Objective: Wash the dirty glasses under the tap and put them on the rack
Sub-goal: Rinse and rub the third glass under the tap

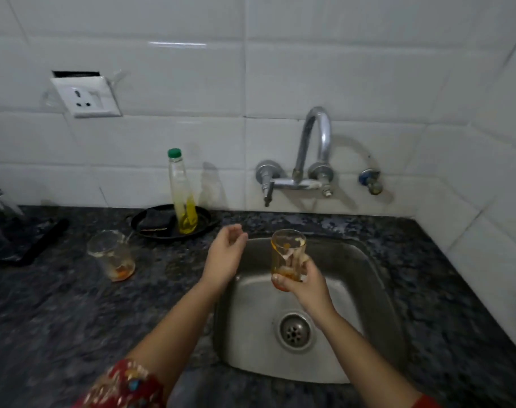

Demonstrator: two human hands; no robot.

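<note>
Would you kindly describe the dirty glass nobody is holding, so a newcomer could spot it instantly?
Find the steel sink in the stone counter. Left of it, before the black tray with the green-capped bottle, stands the counter glass. Unlike the held glass in the right hand, it stands untouched, orange dregs at its bottom.

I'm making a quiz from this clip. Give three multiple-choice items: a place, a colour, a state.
1. Where is the unheld glass?
A. on the counter left of the sink
B. on a wall shelf
C. on a rack

2. What colour is the cap of the bottle?
A. red
B. blue
C. green

3. What is the right hand doing?
A. lying open, empty
B. gripping the held glass
C. pressing the counter

Answers: A, it stands on the stone beside the sink; C, the cap is green; B, fingers wrap its base.
</note>
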